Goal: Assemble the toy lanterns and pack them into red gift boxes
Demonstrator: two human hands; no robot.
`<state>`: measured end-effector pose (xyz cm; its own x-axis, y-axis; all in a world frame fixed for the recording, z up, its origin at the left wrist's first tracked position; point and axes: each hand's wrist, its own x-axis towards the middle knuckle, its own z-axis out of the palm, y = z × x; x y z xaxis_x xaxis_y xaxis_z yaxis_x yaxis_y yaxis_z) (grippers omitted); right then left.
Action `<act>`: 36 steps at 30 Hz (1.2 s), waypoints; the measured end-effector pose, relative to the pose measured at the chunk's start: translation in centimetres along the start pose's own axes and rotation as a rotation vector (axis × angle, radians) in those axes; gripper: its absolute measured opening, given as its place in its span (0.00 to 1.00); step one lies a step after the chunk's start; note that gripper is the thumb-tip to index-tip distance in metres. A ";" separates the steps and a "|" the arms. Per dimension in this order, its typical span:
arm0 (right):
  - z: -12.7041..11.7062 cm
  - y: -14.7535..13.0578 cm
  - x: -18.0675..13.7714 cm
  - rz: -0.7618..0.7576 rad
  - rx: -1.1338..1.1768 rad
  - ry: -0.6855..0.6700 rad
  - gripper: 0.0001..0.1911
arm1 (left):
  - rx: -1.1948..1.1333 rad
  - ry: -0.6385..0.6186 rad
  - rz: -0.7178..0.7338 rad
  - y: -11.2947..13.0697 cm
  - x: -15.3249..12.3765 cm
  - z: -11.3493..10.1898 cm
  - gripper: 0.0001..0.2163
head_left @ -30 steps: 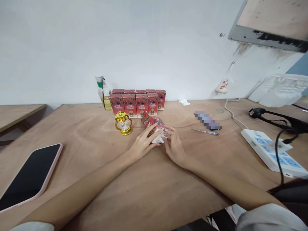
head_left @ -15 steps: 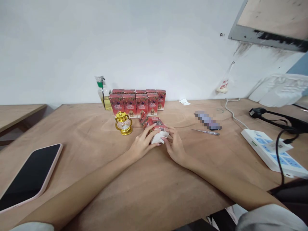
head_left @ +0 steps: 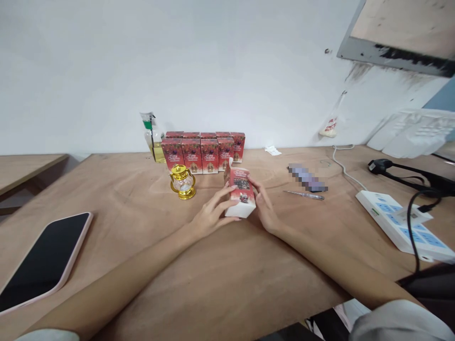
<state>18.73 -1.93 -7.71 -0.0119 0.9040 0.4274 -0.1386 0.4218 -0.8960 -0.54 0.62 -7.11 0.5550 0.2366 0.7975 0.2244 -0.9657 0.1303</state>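
Note:
Between my hands is a red printed cardboard box (head_left: pixel 243 185), tilted over the table, its white bottom end towards me and a flap standing up at its far end. My left hand (head_left: pixel 212 211) grips the box's left side near the white end, fingers on its printed face. Along the right side, my right hand (head_left: pixel 263 204) holds it with the fingers curved round the edge. A small gold lantern (head_left: pixel 182 182) with a clear middle stands to the left, apart from both hands. Behind it, several similar red boxes (head_left: pixel 192 155) stand upright in two rows.
A bottle of yellow liquid (head_left: pixel 157 150) stands by the wall. At left lies a large phone (head_left: pixel 44 258). To the right are a screwdriver (head_left: pixel 304 194), a blurred-out flat object (head_left: pixel 306 177), a white power strip (head_left: pixel 401 222) with cables, and a paper scrap (head_left: pixel 273 150).
The white flaps at the box's near end have gone from loose to closed flat. The box has turned to point more straight away from me, and its far flap now stands up.

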 end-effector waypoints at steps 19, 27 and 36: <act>-1.1 -3.1 0.2 -0.524 -0.780 -0.129 0.18 | 0.622 -0.300 -0.518 -3.4 5.9 -11.5 0.25; 0.9 -6.0 -0.5 -0.522 -0.986 -0.431 0.22 | 0.264 -0.431 -0.895 -7.0 3.3 -11.4 0.24; 1.0 -6.9 -0.4 -0.433 -0.965 -0.526 0.21 | -0.336 0.403 -0.715 1.6 10.1 -14.2 0.22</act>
<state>18.70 -5.26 -1.59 -0.5853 0.6282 0.5127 0.5722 0.7680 -0.2878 -5.92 -0.05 9.54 0.0332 0.8014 0.5973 0.1268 -0.5961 0.7928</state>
